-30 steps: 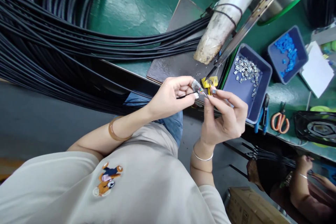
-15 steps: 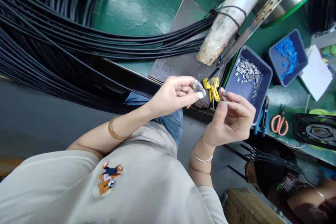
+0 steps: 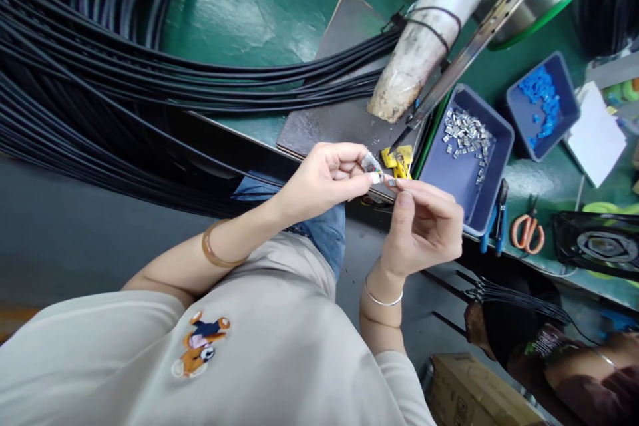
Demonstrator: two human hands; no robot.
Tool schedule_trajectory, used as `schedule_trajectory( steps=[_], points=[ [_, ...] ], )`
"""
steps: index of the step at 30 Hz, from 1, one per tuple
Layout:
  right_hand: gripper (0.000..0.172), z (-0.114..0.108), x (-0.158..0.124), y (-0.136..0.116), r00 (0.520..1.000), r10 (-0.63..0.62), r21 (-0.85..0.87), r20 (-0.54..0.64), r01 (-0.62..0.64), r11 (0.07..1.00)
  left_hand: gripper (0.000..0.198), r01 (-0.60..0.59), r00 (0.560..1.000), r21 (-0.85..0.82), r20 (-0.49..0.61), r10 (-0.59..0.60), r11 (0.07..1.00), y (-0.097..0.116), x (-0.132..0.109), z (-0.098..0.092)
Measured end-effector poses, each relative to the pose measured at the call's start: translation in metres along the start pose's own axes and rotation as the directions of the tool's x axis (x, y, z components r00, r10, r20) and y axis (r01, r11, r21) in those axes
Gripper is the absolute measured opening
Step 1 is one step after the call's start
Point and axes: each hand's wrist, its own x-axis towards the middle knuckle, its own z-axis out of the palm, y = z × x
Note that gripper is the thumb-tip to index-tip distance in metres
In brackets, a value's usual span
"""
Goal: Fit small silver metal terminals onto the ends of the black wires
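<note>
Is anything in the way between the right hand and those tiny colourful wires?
Nothing I can see. The right hand is right by the colourful wires pinched in the left hand. The yellow tool lies beyond, not between them.

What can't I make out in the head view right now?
Head view:
- Coloured wires: too small to count, partly covered by the left hand.
- Right hand: contact with the wires too small to confirm.
- Yellow item: lower end hidden behind the right fingers.
- Black cables: cut off by the left edge.
</note>
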Motion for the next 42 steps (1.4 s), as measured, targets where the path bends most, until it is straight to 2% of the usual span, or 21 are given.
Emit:
schedule_trajectory(
  steps=[3,5,9,16,25,33,42],
  points=[
    [0.007,0.001,0.0,0.004,0.998,0.054,0.012,-0.028,-0.053,0.999,0.013,0.008,1.0,0.036,-0.008,-0.008,0.999,0.002,0.0,0.0],
    [0.007,0.001,0.001,0.007,0.999,0.051,-0.001,0.005,-0.051,0.999,0.015,0.008,1.0,0.05,-0.01,-0.008,0.999,0.003,0.001,-0.001],
    [0.009,0.001,0.002,0.008,0.998,-0.007,-0.055,0.063,0.01,0.998,0.017,-0.001,1.0,0.053,-0.005,0.001,0.999,0.003,0.002,-0.002],
    [0.015,0.001,0.003,0.01,0.992,-0.112,-0.071,0.059,0.116,0.991,0.019,0.001,1.0,0.074,0.005,-0.001,0.997,0.003,0.003,-0.003],
    [0.017,0.002,0.004,0.017,0.965,-0.245,-0.208,0.088,0.258,0.943,0.016,0.006,1.0,0.074,-0.009,-0.005,0.997,0.004,0.005,-0.004],
    [0.016,0.01,0.005,0.016,0.976,-0.216,-0.191,0.026,0.217,0.957,0.015,0.031,0.999,0.103,-0.043,-0.027,0.994,0.009,0.008,-0.002],
    [0.014,0.008,0.006,0.015,0.988,-0.154,-0.184,0.021,0.156,0.971,0.011,-0.006,0.999,0.145,-0.043,0.013,0.989,0.006,0.006,-0.005]
  ],
)
